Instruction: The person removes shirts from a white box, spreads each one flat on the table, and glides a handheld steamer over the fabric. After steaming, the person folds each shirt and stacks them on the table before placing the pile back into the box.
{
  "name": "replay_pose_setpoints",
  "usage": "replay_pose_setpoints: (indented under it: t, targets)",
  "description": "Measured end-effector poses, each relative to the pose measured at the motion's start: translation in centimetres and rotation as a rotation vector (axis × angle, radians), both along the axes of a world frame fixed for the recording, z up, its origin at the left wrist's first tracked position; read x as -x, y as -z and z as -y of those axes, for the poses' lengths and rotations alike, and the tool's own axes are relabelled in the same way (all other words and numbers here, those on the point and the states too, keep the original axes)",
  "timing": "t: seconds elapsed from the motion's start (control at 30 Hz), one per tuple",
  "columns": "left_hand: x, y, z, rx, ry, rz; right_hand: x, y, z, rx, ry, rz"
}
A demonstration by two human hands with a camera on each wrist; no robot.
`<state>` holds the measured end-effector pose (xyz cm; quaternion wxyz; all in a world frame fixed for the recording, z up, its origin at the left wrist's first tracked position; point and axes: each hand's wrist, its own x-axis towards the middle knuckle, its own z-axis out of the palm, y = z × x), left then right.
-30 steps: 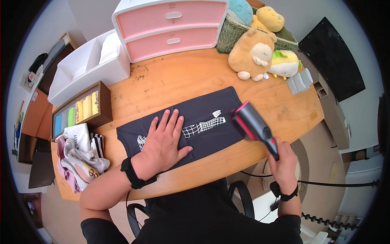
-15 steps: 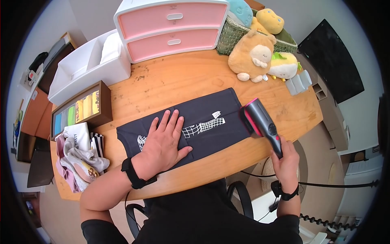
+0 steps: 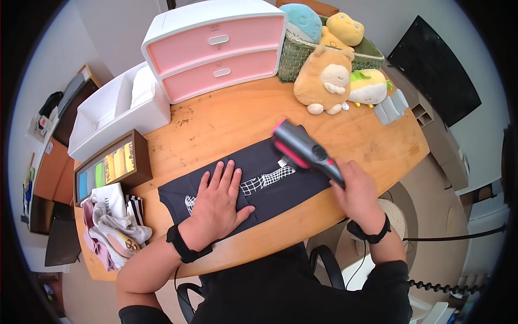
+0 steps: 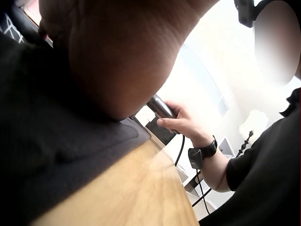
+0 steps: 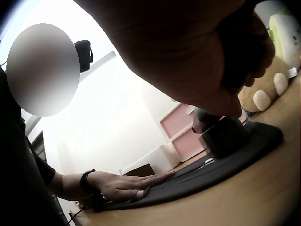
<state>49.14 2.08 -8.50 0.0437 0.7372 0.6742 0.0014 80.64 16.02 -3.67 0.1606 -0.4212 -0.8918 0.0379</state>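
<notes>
A dark folded T-shirt (image 3: 280,197) with a white grid print lies flat on the wooden table. My left hand (image 3: 213,202) rests palm down on its left part, fingers straight and a little spread. With my right hand (image 3: 358,193) I grip the handle of a grey and pink handheld garment steamer (image 3: 304,144). Its head is over the shirt's right end, overlapping the tip of the print. In the right wrist view the steamer head (image 5: 223,139) sits right at the cloth, with my left hand (image 5: 117,185) flat farther along.
Left of the shirt are a crumpled clothes pile (image 3: 116,232) and a brown box (image 3: 141,156) of rolled colourful items. Behind stand a white bin (image 3: 121,124), a pink drawer unit (image 3: 216,59), a plush bear (image 3: 318,81) and a green basket (image 3: 294,59). A black cord (image 3: 458,236) runs at the right.
The steamer in my right hand has moved left and away from me, from the shirt's right edge onto its right end. My left hand stays on the shirt. The view has shifted slightly.
</notes>
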Motion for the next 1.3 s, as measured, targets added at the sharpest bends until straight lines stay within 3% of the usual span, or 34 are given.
replay_pose_setpoints:
  t: [0.2, 0.47, 0.73, 0.9, 1.13, 1.3]
  targets:
    - [0.1, 0.1, 0.1, -0.052, 0.026, 0.015, -1.1, -0.5, -1.7, -0.053, 0.100, -0.028]
    - [0.1, 0.2, -0.1, -0.027, 0.020, 0.006, -1.7, -0.6, 4.4, 0.067, -0.157, -0.025]
    - [0.2, 0.4, 0.3, -0.086, 0.029, 0.045, -6.4, 0.2, 2.8, -0.095, 0.138, -0.031]
    - [0.3, 0.6, 0.3, -0.105, 0.025, 0.037, -5.8, -0.5, 5.1, -0.006, 0.021, -0.042]
    - [0.5, 1.6, 0.7, -0.151, -0.006, 0.075, -4.9, -1.3, 5.1, -0.079, 0.056, -0.037]
    - [0.2, 0.5, 2.6, -0.154, -0.051, 0.082, -1.2, -2.1, 6.5, 0.007, -0.123, -0.044]
